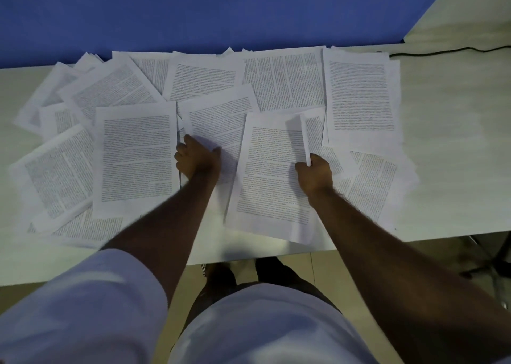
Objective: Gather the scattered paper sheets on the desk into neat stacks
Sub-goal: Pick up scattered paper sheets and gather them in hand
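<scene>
Several printed paper sheets [359, 95] lie scattered and overlapping across the pale desk [448, 142]. My right hand [315, 174] grips the right edge of a sheet [271, 170] near the desk's front, with that edge lifted and curled up. My left hand [197, 159] rests on a tilted middle sheet [221, 114], fingers curled at its left edge. Another flat sheet [135, 153] lies just left of my left hand.
A blue partition [193, 12] stands behind the desk. A black cable [442, 51] runs along the back right. The desk's front edge [276, 255] is close to my body; a chair base [489, 264] shows on the floor at the right.
</scene>
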